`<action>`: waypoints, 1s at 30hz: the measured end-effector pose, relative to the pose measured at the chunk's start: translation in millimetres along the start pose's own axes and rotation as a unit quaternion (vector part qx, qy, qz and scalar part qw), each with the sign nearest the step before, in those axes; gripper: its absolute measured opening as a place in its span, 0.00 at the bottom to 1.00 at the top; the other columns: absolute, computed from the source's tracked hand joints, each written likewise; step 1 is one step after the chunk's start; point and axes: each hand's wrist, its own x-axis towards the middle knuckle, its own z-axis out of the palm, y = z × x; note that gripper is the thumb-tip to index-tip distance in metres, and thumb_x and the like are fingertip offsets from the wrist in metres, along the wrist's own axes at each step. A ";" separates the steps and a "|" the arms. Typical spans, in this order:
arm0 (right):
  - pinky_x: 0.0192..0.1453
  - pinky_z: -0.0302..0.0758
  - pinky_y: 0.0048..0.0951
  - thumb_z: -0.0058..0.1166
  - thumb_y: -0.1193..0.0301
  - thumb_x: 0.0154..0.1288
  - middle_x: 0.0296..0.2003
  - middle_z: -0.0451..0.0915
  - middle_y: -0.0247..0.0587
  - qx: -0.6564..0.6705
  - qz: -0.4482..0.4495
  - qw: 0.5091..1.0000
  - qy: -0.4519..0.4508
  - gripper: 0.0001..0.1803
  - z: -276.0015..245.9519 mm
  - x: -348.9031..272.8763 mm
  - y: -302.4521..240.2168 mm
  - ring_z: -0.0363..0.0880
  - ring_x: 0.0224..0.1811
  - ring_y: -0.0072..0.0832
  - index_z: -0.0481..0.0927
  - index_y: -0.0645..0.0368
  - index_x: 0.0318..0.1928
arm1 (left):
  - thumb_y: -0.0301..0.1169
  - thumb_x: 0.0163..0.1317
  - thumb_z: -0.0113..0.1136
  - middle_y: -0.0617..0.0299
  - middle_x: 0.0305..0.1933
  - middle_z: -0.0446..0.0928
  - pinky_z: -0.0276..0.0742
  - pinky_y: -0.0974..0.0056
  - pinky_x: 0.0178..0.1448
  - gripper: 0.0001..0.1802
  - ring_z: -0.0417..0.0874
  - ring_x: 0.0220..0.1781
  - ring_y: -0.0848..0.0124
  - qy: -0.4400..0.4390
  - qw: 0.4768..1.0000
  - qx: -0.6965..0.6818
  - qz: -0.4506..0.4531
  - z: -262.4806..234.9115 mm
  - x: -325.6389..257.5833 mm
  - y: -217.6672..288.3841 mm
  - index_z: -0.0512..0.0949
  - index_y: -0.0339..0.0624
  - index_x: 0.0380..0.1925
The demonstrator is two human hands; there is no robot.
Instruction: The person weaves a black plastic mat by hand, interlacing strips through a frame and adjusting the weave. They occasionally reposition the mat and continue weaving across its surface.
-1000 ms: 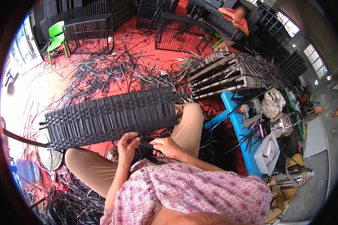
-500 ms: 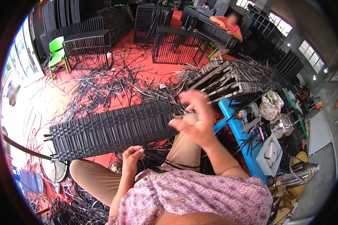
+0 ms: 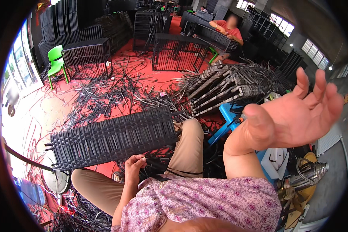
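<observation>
A long black woven panel (image 3: 112, 137) lies across in front of me, slanting up to the right above my knees. At its near edge my left hand (image 3: 134, 166) is closed, thumb and fingertips pinching a thin black strip (image 3: 158, 157). Other dark strips trail over my right thigh. My right hand (image 3: 294, 116) is raised far to the right with its palm showing and its fingers spread, and it holds nothing. Its forearm covers much of the blue stool (image 3: 229, 112).
Loose black strips (image 3: 104, 94) litter the red floor. Bundled frames with strips (image 3: 236, 83) stand ahead on the right. A white bin (image 3: 276, 164) and a steel flask (image 3: 311, 174) sit at right. Beyond are a green chair (image 3: 56, 63) and a person (image 3: 229, 31) working on a frame.
My right hand has swung outward to the right and up, from beside the panel's right end. My left hand stays at the near edge, still pinching. The view has shifted slightly.
</observation>
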 end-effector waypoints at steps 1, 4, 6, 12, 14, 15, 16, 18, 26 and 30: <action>0.64 0.75 0.46 0.81 0.66 0.40 0.66 0.67 0.40 -0.002 -0.001 1.000 -0.008 0.56 -4.6 -0.2 4.1 0.69 0.68 0.43 0.63 0.63 0.69 | 0.24 0.65 0.66 0.67 0.33 0.83 0.77 0.72 0.39 0.04 0.81 0.31 0.79 0.002 1.000 -0.001 0.000 -0.6 -0.6 1.7 0.84 0.38 0.39; 0.63 0.75 0.46 0.77 0.71 0.41 0.66 0.66 0.43 -0.040 -0.010 0.999 0.021 0.53 -7.2 1.7 8.9 0.70 0.67 0.44 0.63 0.65 0.69 | 0.24 0.65 0.67 0.67 0.32 0.82 0.76 0.73 0.39 0.03 0.80 0.31 0.79 0.010 1.000 0.000 0.001 4.7 -2.6 7.1 0.84 0.37 0.38; 0.62 0.75 0.46 0.76 0.74 0.42 0.66 0.66 0.45 -0.069 -0.004 0.996 0.047 0.51 -7.4 6.3 10.5 0.71 0.66 0.45 0.63 0.67 0.68 | 0.23 0.65 0.67 0.67 0.32 0.82 0.76 0.73 0.38 0.03 0.80 0.31 0.79 -0.003 1.000 -0.011 0.006 8.8 2.0 7.4 0.84 0.37 0.38; 0.68 0.72 0.51 0.81 0.73 0.41 0.63 0.67 0.49 0.011 0.064 0.997 0.034 0.54 9.2 -9.3 -3.3 0.68 0.67 0.49 0.62 0.70 0.68 | 0.28 0.65 0.69 0.61 0.36 0.85 0.81 0.67 0.46 0.08 0.84 0.38 0.73 0.029 1.000 -0.011 -0.005 -2.2 -19.3 11.2 0.85 0.36 0.42; 0.68 0.73 0.55 0.82 0.71 0.44 0.63 0.67 0.52 0.043 0.030 0.999 -0.002 0.53 11.7 -23.2 2.7 0.69 0.67 0.55 0.63 0.72 0.67 | 0.28 0.65 0.70 0.61 0.37 0.85 0.82 0.66 0.47 0.09 0.85 0.39 0.73 -0.001 1.000 -0.028 0.010 0.2 -12.3 -3.3 0.85 0.36 0.42; 0.67 0.74 0.55 0.81 0.71 0.47 0.64 0.66 0.54 0.038 0.023 0.999 -0.011 0.51 15.8 -30.5 0.4 0.69 0.67 0.55 0.63 0.72 0.67 | 0.28 0.64 0.71 0.63 0.36 0.85 0.82 0.67 0.46 0.09 0.85 0.38 0.74 -0.014 1.000 -0.011 0.015 -1.9 -6.0 -9.7 0.85 0.37 0.43; 0.67 0.76 0.55 0.81 0.71 0.49 0.65 0.66 0.56 0.031 0.013 0.999 -0.020 0.50 20.6 -37.7 -0.6 0.70 0.67 0.56 0.64 0.73 0.67 | 0.28 0.65 0.71 0.64 0.35 0.85 0.81 0.67 0.46 0.09 0.85 0.38 0.75 -0.045 0.999 -0.019 0.003 -4.3 0.2 -14.8 0.85 0.38 0.42; 0.67 0.77 0.53 0.79 0.72 0.53 0.67 0.64 0.57 0.007 0.024 0.998 -0.065 0.47 32.1 -43.3 -27.2 0.71 0.68 0.54 0.63 0.72 0.68 | 0.28 0.65 0.71 0.64 0.35 0.85 0.81 0.68 0.45 0.09 0.84 0.37 0.75 -0.047 0.999 -0.022 0.005 -22.3 -9.7 -17.8 0.85 0.38 0.43; 0.70 0.73 0.48 0.84 0.72 0.42 0.70 0.62 0.46 0.060 0.070 0.995 -0.032 0.57 50.9 -40.5 -19.7 0.67 0.71 0.47 0.62 0.63 0.71 | 0.26 0.65 0.68 0.66 0.32 0.84 0.79 0.70 0.42 0.04 0.82 0.35 0.77 0.025 0.999 -0.009 0.022 -14.9 -13.4 1.2 0.85 0.39 0.38; 0.68 0.70 0.44 0.84 0.73 0.42 0.71 0.61 0.45 -0.093 0.095 0.991 -0.005 0.58 2.5 -30.6 14.4 0.66 0.69 0.43 0.60 0.64 0.72 | 0.26 0.66 0.67 0.68 0.32 0.83 0.77 0.72 0.41 0.03 0.81 0.32 0.79 -0.016 1.000 0.017 0.014 1.5 -2.2 -2.3 0.85 0.40 0.37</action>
